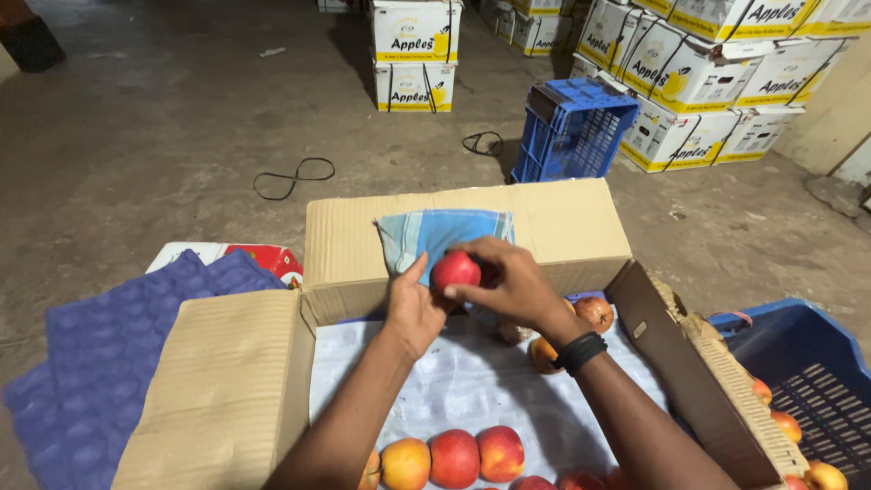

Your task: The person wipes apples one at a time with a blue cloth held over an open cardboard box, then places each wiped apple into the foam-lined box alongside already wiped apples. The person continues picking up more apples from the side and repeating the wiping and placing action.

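While both hands work above the far edge of the open cardboard box [562, 227], the right hand [513, 286] pinches a red apple [455, 269] between thumb and fingertips. The left hand [413, 304] stands just beside it, thumb raised and touching the left side of the apple, palm partly cupped; whether its other fingers close on the fruit cannot be told. A black wristband [579, 351] sits on the right wrist.

The apple is held at the inner face of the far box flap, directly below a folded blue striped cloth [435, 234] that hangs over that flap's edge.

Box contents:
- A white paper liner [472, 386] covers the box floor.
- A row of red-yellow apples [454, 458] lies along the near edge of the liner.
- Two more apples [594, 313] lie near the right wall, beside the right wrist.

Surroundings:
- The left flap [227, 390] is folded outward and lies flat.
- Purple moulded fruit trays [109, 345] lie on the floor at the box's left side.
- A blue plastic crate [807, 381] holding apples stands against the right flap.
- A second blue crate [576, 127] stands on the concrete floor [163, 118] beyond the box.
- Stacked white-and-yellow cartons [689, 82] stand at the far right, and two more stand at the far centre.
- Black straps [295, 177] lie loose on the floor.
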